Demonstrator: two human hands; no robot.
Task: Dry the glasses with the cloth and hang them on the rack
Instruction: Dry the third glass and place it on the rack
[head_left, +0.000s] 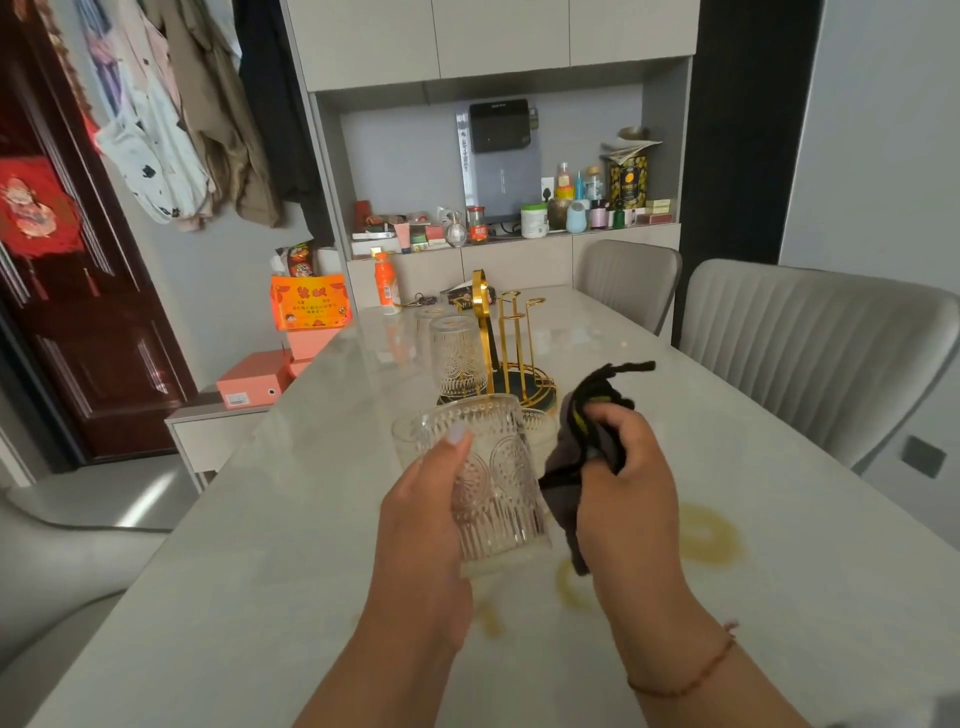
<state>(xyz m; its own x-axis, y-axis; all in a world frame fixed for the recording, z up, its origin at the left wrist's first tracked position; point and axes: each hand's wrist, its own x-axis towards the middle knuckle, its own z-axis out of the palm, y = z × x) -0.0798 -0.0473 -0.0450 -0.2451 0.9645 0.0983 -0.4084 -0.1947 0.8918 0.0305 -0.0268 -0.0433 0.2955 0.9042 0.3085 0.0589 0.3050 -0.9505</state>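
My left hand (421, 519) grips a clear embossed glass (493, 483), held above the table with its mouth tilted away from me. My right hand (628, 473) is closed on a dark grey cloth (582, 447) with black edging, just right of the glass. A gold rack (511, 338) on a round dark base stands farther back on the table. One embossed glass (457, 358) hangs upside down on its left side, with another glass (431, 317) behind it. More glass rims (405, 441) show behind the held glass, partly hidden.
The pale marble table (291, 545) carries yellowish ring marks (706, 535) near my right wrist. An orange bottle (387, 283) and keys sit at the far end. Two grey chairs (810, 353) line the right side. Orange boxes (309, 301) stand left of the table.
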